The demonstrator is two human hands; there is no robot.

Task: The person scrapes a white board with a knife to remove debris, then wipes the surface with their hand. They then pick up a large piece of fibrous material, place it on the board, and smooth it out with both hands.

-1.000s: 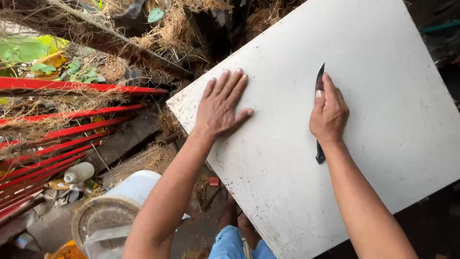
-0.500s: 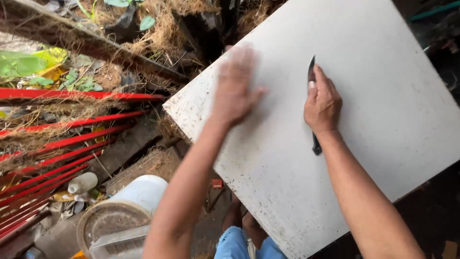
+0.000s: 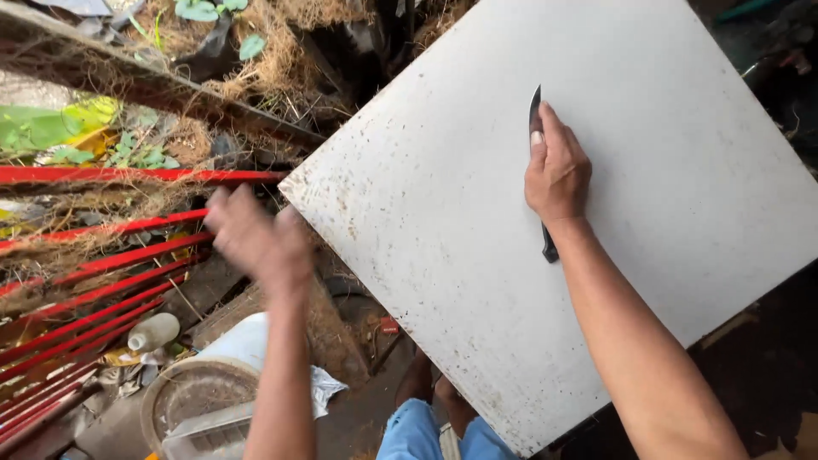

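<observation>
A white, speckled square board (image 3: 443,221) lies tilted in front of me. My right hand (image 3: 558,170) presses a dark knife (image 3: 535,111) flat against the board, forefinger along the blade's back, the handle end (image 3: 550,247) showing under my wrist. My left hand (image 3: 256,238) is off the board's left edge, blurred, in the air above the red bars, holding nothing that I can make out.
Red metal bars (image 3: 94,264) run along the left. Dry grass and green leaves (image 3: 51,128) lie at the top left. A white bucket (image 3: 213,375), a small plastic bottle (image 3: 153,330) and rubble sit below. My knee in blue cloth (image 3: 426,430) shows at the bottom.
My left hand has left the board, where it lay flat, and swept off its left edge toward the red bars. The right hand has stayed on the knife.
</observation>
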